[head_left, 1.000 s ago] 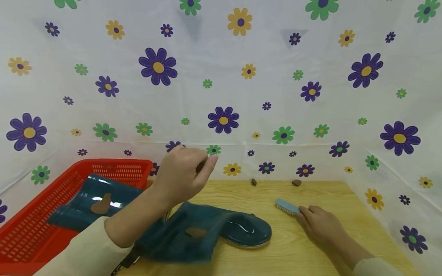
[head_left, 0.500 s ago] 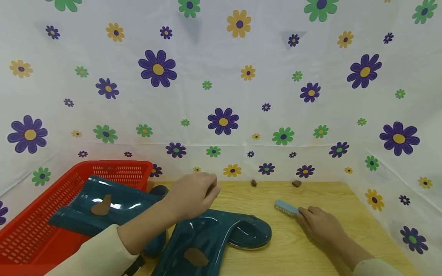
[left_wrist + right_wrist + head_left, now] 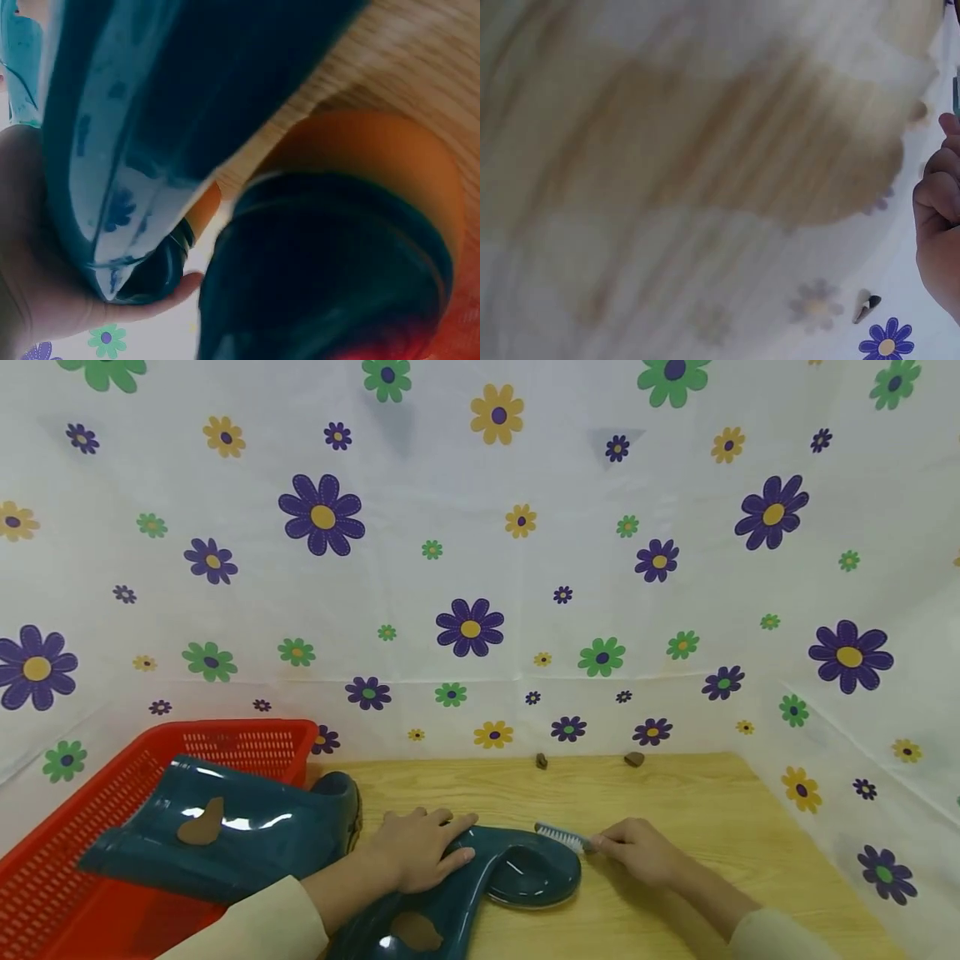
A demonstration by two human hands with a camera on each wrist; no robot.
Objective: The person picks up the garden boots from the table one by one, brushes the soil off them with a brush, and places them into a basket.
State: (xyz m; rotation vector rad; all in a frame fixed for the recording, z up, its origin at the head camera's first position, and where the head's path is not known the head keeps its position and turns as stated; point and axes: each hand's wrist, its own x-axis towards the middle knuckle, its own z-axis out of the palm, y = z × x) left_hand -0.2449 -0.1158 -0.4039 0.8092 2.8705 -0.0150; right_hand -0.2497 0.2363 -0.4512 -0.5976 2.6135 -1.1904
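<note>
A dark teal rubber boot point(image 3: 517, 864) lies on its side on the table, its toe to the right and a brown patch point(image 3: 417, 931) on its shaft. My left hand point(image 3: 408, 852) rests on it near the ankle, fingers spread; the left wrist view shows the glossy boot surface point(image 3: 165, 90) close beside the palm. My right hand point(image 3: 637, 852) grips a light blue scrub brush point(image 3: 564, 836) by its handle, with the pale bristles at the boot's toe. Whether they touch it is hard to tell. In the right wrist view that hand point(image 3: 941, 202) shows at the edge.
A second teal boot point(image 3: 247, 831), also with a brown patch point(image 3: 201, 824), leans across the rim of a red plastic basket point(image 3: 225, 727) at the left. Two small brown lumps point(image 3: 542, 761) lie at the wooden table's point(image 3: 675, 793) back edge, before a flower-printed curtain point(image 3: 420, 602).
My left hand has come down from above the boot onto its ankle. My right hand has moved left, bringing the brush to the toe. The boot's shaft has dropped toward the front.
</note>
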